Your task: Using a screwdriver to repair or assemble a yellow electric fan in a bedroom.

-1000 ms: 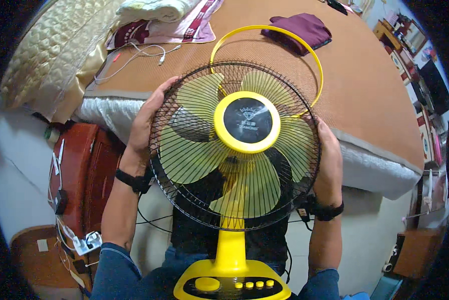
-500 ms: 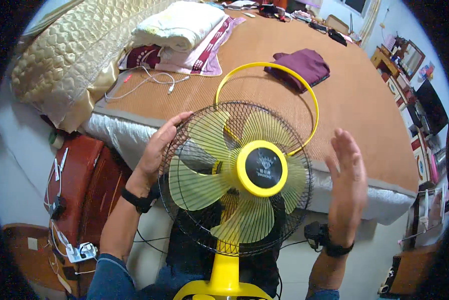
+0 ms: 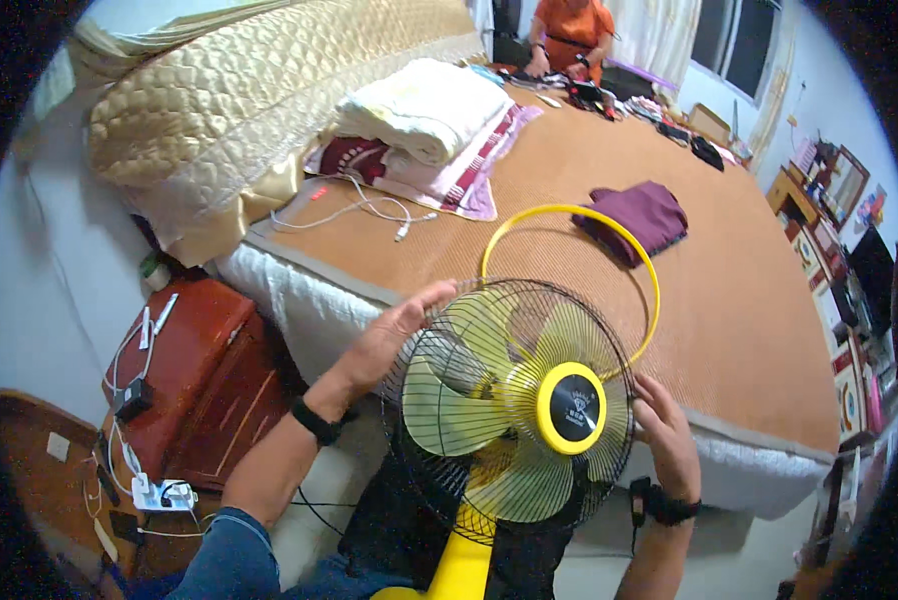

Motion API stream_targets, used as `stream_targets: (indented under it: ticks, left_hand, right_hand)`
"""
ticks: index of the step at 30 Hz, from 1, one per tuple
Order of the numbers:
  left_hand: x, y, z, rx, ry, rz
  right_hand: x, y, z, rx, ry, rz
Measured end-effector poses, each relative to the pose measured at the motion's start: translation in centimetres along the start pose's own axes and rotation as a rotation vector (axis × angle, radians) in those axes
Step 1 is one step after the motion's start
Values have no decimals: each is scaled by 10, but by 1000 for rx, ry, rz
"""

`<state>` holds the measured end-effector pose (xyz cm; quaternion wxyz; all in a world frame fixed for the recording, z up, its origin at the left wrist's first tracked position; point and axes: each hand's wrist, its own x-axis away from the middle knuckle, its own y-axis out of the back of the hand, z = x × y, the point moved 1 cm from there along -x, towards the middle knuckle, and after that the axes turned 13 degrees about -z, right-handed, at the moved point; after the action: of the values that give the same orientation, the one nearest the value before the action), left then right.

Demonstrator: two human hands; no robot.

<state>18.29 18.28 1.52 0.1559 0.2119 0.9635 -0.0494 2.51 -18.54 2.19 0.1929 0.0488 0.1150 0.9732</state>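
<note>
A table fan stands in front of me, with a black wire guard (image 3: 417, 470), pale yellow-green blades (image 3: 456, 412) and a yellow stand (image 3: 461, 568). The guard's round center badge (image 3: 571, 408) is black with a yellow rim. My left hand (image 3: 394, 335) holds the upper left edge of the guard, its fingers lying along the rim. On the opposite edge, my right hand (image 3: 669, 445) has its fingers curled against the wires; the guard partly hides the fingertips. Behind the fan, a thin yellow ring (image 3: 657, 290) rests on the bed, its lower part covered by the guard.
The bed (image 3: 749, 330) carries a folded dark purple cloth (image 3: 641, 222), a white cable (image 3: 354, 205) and folded bedding (image 3: 424, 115). A reddish-brown case (image 3: 194, 370) and a power strip (image 3: 164, 495) are at left. A person in orange (image 3: 574, 35) is beyond the bed.
My right hand has come in from the side onto the guard's right edge. The fan now faces more to the right. My view has tilted up, bringing the person into sight.
</note>
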Motion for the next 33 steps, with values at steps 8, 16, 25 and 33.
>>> stream_targets:
  ticks: [8,16,25,33]
  left_hand:
    - [15,15,9,-188,-54,-106]
    - [23,8,20,112,124,-206]
    - [14,-7,1,334,191,-132]
    - [-25,12,6,179,368,-50]
  right_hand:
    - [9,6,-12,-167,119,-17]
    - [20,-43,-25,-417,32,-241]
    - [4,-34,-23,-287,72,-173]
    - [6,-34,-22,-324,75,-182]
